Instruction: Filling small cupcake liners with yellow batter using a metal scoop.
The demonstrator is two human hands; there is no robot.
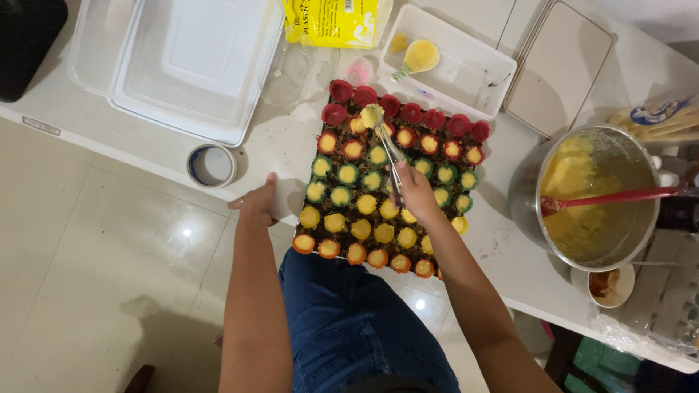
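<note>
Head view, looking straight down over a white counter point(291, 145).

Right hand point(413, 191): closed around the handle end of a metal spoon point(386, 145); spoon's long axis running away from the body and slightly leftward, bowl heaped with pale yellow batter point(372, 115) and hovering over the far rows of cups.

Left hand point(255, 204): fingers curled loosely, resting against the near left edge of the tray point(304, 191), gripping nothing else visible.

Tray: dark, rectangular, packed with small paper baking cups in colour bands: orange cups point(353, 252) nearest the body, then yellow cups point(362, 218), green cups point(346, 175), a further orange-red row, and red cups point(411, 113) farthest. Near and middle rows showing yellow filling; several far red cups, left end especially, showing none. Unfilled cups lying just beyond and to the left of the spoon bowl, nearer the right hand than the left.

To the right of the tray, well apart: steel pot point(526, 191) holding yellow batter, red spatula point(619, 196) laid across its rim. Small bowl point(615, 284) with brownish contents just nearer the body than the pot.

Beyond the tray: shallow white tub point(466, 80) with a yellow ladle-like scoop point(419, 57) inside; yellow packet point(338, 22); small pink cup point(359, 70).

Far left: clear plastic lidded container point(182, 65); roll of tape point(211, 165) near the counter edge. Far right: beige tray point(557, 65).
</note>
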